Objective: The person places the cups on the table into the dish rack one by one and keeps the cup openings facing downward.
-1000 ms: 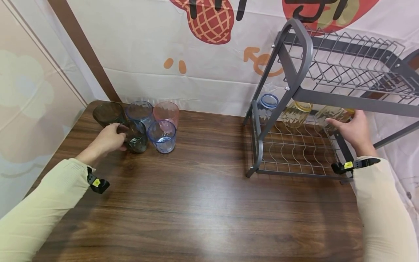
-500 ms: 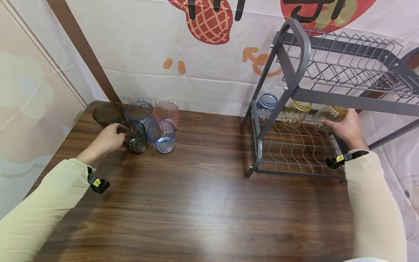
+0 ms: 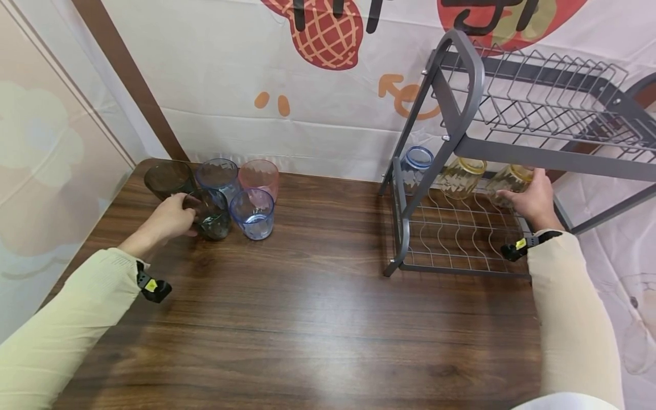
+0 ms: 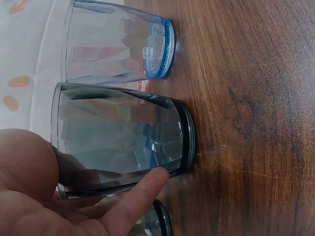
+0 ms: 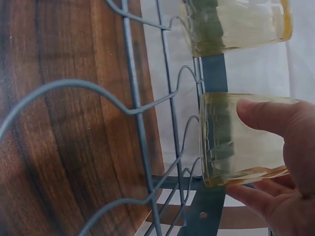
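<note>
At the left of the table, my left hand (image 3: 169, 218) holds a dark grey glass (image 3: 212, 219) near its rim, thumb on one side and a finger stretched along its wall. That glass (image 4: 123, 137) stands upright beside a clear blue glass (image 3: 254, 216). My right hand (image 3: 535, 199) grips a yellow glass (image 3: 504, 187), mouth down, at the rack's lower shelf. In the right wrist view its rim is by the wires; whether it touches them I cannot tell. Left of it, another yellow glass (image 3: 461, 179) and a blue glass (image 3: 416, 169) stand inverted on the shelf.
Behind the held grey glass stand another dark glass (image 3: 168, 179), a blue glass (image 3: 219, 176) and a pink glass (image 3: 260, 176). The grey metal rack (image 3: 463, 119) has a wire upper tier above my right hand. A printed cloth (image 3: 215, 91) hangs behind the wooden table (image 3: 307, 319).
My right hand has moved left with the yellow glass, bringing it closer to the other yellow glass and from tilted to more upright. My left hand and the grey glass have stayed put.
</note>
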{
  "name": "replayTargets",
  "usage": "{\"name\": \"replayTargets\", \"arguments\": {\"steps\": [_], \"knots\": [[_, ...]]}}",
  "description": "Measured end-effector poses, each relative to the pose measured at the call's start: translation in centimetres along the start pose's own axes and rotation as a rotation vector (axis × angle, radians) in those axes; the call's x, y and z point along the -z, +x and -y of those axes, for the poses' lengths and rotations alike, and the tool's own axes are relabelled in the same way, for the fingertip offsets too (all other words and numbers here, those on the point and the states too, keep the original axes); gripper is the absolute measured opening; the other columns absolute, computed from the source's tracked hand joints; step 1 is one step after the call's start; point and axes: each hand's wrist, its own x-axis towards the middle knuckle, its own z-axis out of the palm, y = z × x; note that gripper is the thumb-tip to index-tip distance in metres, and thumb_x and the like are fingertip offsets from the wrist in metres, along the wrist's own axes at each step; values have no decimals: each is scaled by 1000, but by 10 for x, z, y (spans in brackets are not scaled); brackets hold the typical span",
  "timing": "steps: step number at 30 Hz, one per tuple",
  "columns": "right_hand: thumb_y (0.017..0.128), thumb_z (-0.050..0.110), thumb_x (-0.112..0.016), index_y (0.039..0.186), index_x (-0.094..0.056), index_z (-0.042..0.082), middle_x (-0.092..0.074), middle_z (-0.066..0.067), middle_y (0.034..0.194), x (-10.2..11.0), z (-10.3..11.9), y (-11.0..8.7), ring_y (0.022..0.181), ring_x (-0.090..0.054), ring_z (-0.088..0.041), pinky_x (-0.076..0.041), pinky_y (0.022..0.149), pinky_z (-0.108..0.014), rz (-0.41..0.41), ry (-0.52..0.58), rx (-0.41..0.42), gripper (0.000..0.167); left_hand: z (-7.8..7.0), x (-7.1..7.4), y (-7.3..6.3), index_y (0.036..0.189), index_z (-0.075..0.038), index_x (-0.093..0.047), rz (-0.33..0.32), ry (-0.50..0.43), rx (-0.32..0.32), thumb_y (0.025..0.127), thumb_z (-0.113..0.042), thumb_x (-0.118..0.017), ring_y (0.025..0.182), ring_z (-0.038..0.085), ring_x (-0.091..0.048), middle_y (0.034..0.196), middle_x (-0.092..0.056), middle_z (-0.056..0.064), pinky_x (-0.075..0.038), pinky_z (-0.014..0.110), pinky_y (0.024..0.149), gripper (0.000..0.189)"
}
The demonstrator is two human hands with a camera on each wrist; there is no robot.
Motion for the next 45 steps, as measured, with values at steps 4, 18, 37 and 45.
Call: {"name": "replayTargets", "arguments": {"steps": [4, 18, 37, 45], "knots": [[92, 9, -75, 157, -17, -4, -27, -40, 153, -3, 0, 0, 141, -28, -55, -27, 116, -66, 25, 4, -21, 88, 0, 0, -1, 147, 22, -21, -1, 0, -2, 106, -4, -26, 129, 56, -43, 140, -33, 46, -62, 43, 85, 49], [98, 21, -67, 160, -12, 3, -5, -37, 159, -3, 6, -1, 145, -18, -55, -28, 113, -70, 83, -107, -85, 85, 3, -1, -2, 147, 23, -20, -4, -3, -8, 104, -3, -25, 128, 57, -44, 141, -31, 46, -63, 42, 83, 50], [95, 16, -72, 163, -12, 9, -10, -33, 159, -7, 10, 1, 145, -13, -52, -32, 105, -73, 4, -227, -22, 91, 4, -2, -3, 147, 23, -20, -21, -7, -19, 104, -5, -24, 121, 57, -50, 138, -34, 46, -64, 42, 80, 51], [96, 17, -69, 163, -1, 9, -4, -34, 160, -5, 7, -4, 148, -5, -50, -30, 106, -72, 3, -188, -32, 96, 1, -5, -1, 146, 22, -25, -51, -13, -21, 104, -5, -25, 120, 53, -52, 138, -35, 44, -64, 41, 81, 50]]}}
